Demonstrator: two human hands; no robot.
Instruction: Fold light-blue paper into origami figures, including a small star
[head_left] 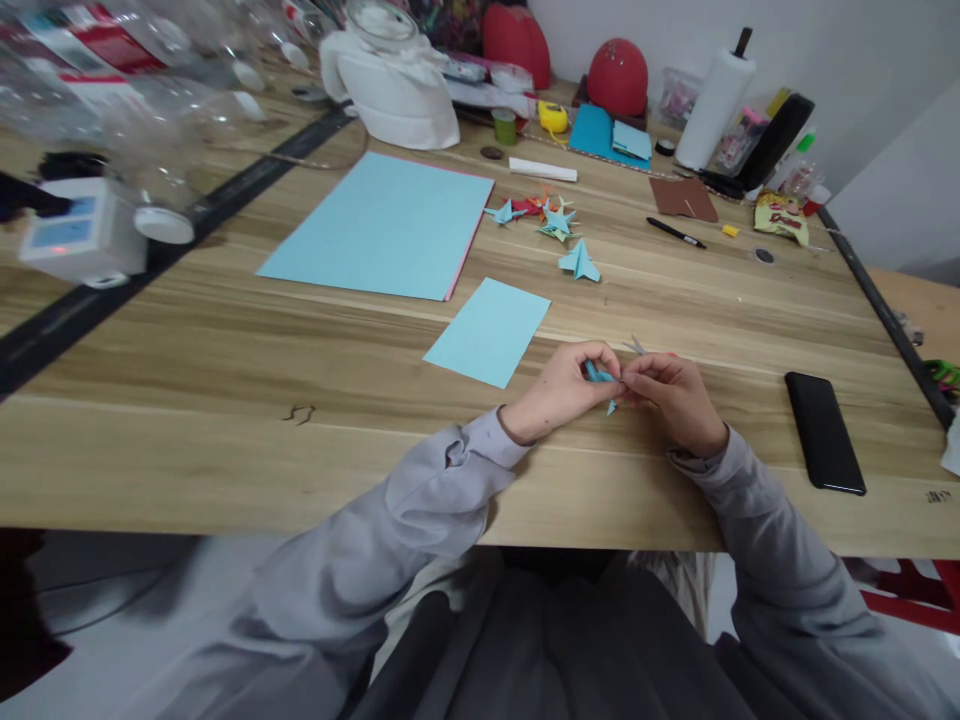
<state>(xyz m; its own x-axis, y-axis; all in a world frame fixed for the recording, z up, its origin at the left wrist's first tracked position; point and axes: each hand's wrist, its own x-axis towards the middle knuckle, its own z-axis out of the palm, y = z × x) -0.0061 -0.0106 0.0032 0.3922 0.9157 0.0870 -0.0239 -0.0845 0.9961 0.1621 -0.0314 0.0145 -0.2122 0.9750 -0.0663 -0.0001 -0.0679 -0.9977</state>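
Observation:
My left hand (561,388) and my right hand (673,396) meet over the wooden table (225,400), both pinched on a small folded light-blue paper piece (600,377). A tip of it pokes out below the fingers. Scissor tips (636,346) show just behind my right hand. A small light-blue sheet (489,331) lies just left of my hands, and a big light-blue sheet (386,225) over a pink one lies farther back. Several folded paper figures (555,222) sit beyond, one blue figure (579,261) nearest.
A black phone (823,431) lies to the right. A black pen (675,232), brown card (682,197), paper towel roll (712,100), red balloon (616,76), white appliance (390,85) and clear plastic bottles (135,90) line the back and left.

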